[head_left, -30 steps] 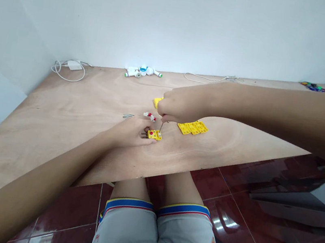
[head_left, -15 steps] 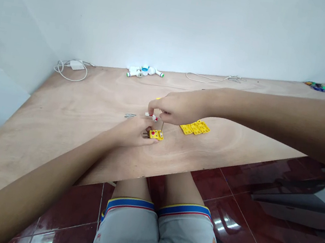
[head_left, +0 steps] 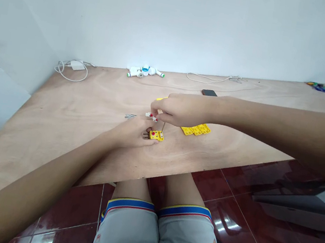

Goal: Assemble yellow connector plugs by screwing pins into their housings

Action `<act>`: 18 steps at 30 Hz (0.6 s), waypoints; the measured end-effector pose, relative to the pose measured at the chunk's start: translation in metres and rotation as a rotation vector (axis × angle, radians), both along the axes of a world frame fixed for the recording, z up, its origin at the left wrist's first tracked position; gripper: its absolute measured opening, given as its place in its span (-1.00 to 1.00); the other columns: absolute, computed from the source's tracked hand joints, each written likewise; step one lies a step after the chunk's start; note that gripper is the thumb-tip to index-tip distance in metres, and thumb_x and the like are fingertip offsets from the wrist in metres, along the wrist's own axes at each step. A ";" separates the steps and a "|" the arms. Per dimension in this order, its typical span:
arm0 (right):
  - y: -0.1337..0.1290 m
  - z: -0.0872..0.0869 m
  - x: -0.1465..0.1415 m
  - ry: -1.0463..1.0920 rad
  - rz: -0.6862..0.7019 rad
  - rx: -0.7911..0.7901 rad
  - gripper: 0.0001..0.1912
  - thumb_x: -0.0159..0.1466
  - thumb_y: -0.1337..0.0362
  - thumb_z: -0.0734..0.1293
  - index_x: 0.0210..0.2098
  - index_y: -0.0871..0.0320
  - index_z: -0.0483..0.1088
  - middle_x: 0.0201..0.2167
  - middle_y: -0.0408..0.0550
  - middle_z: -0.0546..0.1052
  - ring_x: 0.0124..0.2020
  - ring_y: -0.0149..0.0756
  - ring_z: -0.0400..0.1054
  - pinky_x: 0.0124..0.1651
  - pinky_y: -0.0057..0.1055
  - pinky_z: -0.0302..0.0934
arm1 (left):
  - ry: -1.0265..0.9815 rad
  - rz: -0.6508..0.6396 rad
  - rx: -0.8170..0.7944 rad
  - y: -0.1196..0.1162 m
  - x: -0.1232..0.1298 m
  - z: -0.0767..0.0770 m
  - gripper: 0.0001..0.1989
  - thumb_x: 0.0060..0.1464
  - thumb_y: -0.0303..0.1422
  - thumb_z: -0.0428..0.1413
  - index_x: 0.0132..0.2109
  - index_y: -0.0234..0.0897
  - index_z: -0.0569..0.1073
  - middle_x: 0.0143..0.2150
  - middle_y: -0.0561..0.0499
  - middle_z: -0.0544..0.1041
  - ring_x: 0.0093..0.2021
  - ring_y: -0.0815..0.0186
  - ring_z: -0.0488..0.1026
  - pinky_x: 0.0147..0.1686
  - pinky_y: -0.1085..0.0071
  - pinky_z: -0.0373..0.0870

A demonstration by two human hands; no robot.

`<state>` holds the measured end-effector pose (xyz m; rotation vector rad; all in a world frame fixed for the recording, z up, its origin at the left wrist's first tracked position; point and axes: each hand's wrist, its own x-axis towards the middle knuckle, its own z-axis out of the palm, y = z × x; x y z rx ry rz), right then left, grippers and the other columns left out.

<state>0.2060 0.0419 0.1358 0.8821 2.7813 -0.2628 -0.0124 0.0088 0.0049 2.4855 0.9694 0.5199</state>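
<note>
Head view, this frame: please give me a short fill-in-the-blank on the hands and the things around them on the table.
The left hand has its fingers at a block of ____ plastic with a red dot.
The right hand is held ____ that block, with a thin shaft between them.
A row of joined plates lies to the ____ of the block.
A white charger with its coiled cable lies in the far ____ corner of the plywood table.

Missing words: yellow; above; right; left.

Right hand [head_left: 180,114] just above left hand [head_left: 132,132]
</note>
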 end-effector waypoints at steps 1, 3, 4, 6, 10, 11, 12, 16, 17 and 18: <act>-0.001 0.000 0.000 0.007 0.003 -0.013 -0.74 0.50 0.26 0.29 0.08 0.14 0.55 -0.20 0.02 0.67 -0.27 -0.19 0.45 -0.26 -0.26 0.15 | 0.002 -0.001 -0.003 0.000 0.000 0.000 -0.71 0.29 -0.14 0.26 -0.05 -0.27 0.60 -0.15 -0.10 0.61 -0.26 0.19 0.51 -0.24 0.26 0.38; -0.002 0.000 -0.001 0.026 0.000 -0.034 -0.68 0.47 0.26 0.34 0.18 0.14 0.52 -0.16 0.03 0.67 -0.24 -0.17 0.46 -0.25 -0.27 0.16 | 0.004 -0.004 -0.005 0.000 0.000 0.000 -0.71 0.28 -0.14 0.27 -0.04 -0.27 0.60 -0.13 -0.11 0.61 -0.24 0.18 0.52 -0.23 0.26 0.39; -0.002 0.000 -0.001 0.030 -0.016 -0.036 -0.65 0.49 0.23 0.33 0.22 0.14 0.50 -0.15 0.05 0.67 -0.22 -0.15 0.47 -0.25 -0.27 0.17 | 0.006 -0.002 -0.005 -0.001 0.000 0.000 -0.71 0.28 -0.13 0.27 -0.04 -0.27 0.60 -0.13 -0.11 0.60 -0.24 0.17 0.52 -0.23 0.26 0.39; -0.002 0.001 -0.002 0.034 -0.060 -0.026 -0.62 0.56 0.18 0.26 0.27 0.14 0.49 -0.14 0.08 0.67 -0.20 -0.13 0.49 -0.23 -0.27 0.16 | 0.012 0.006 -0.006 -0.001 -0.001 0.001 -0.70 0.29 -0.12 0.27 -0.05 -0.27 0.60 -0.17 -0.10 0.59 -0.25 0.17 0.51 -0.25 0.25 0.38; -0.001 0.000 0.000 0.047 -0.039 -0.038 -0.51 0.50 0.22 0.34 0.38 0.11 0.42 -0.12 0.06 0.68 -0.17 -0.11 0.51 -0.20 -0.27 0.17 | 0.014 0.013 -0.003 0.000 0.000 0.000 -0.71 0.29 -0.12 0.27 -0.05 -0.26 0.58 -0.17 -0.09 0.61 -0.24 0.16 0.53 -0.24 0.24 0.39; -0.001 0.000 0.000 0.049 -0.035 -0.037 -0.49 0.47 0.23 0.36 0.39 0.11 0.41 -0.12 0.06 0.68 -0.16 -0.10 0.51 -0.20 -0.27 0.17 | 0.012 0.009 0.000 0.000 0.000 0.000 -0.71 0.29 -0.13 0.27 -0.06 -0.26 0.58 -0.16 -0.10 0.62 -0.24 0.16 0.53 -0.23 0.25 0.39; -0.001 0.000 0.000 0.046 -0.042 -0.031 -0.51 0.47 0.22 0.36 0.37 0.11 0.43 -0.12 0.06 0.69 -0.16 -0.09 0.51 -0.20 -0.27 0.17 | 0.010 0.006 0.003 0.000 0.000 0.000 -0.72 0.29 -0.13 0.28 -0.07 -0.26 0.57 -0.16 -0.10 0.63 -0.23 0.16 0.53 -0.23 0.25 0.39; 0.001 -0.002 0.001 0.023 -0.091 0.000 -0.63 0.53 0.22 0.27 0.25 0.11 0.52 -0.14 0.07 0.69 -0.14 -0.09 0.52 -0.22 -0.26 0.17 | -0.004 0.001 0.010 -0.001 0.000 0.001 -0.75 0.28 -0.14 0.28 -0.11 -0.24 0.57 -0.19 -0.08 0.63 -0.24 0.17 0.53 -0.23 0.26 0.38; 0.001 -0.002 0.001 0.022 -0.085 0.005 -0.64 0.51 0.22 0.29 0.22 0.11 0.54 -0.14 0.06 0.70 -0.14 -0.09 0.52 -0.22 -0.27 0.16 | -0.008 -0.001 0.008 -0.001 0.000 0.001 -0.75 0.28 -0.14 0.28 -0.12 -0.24 0.57 -0.20 -0.07 0.63 -0.25 0.17 0.53 -0.23 0.26 0.38; 0.001 -0.002 0.001 0.021 -0.075 0.009 -0.65 0.49 0.22 0.32 0.20 0.11 0.55 -0.14 0.06 0.70 -0.15 -0.10 0.52 -0.23 -0.27 0.16 | -0.009 -0.004 0.005 -0.001 0.000 0.001 -0.75 0.29 -0.14 0.28 -0.12 -0.24 0.58 -0.20 -0.07 0.63 -0.25 0.18 0.52 -0.22 0.26 0.38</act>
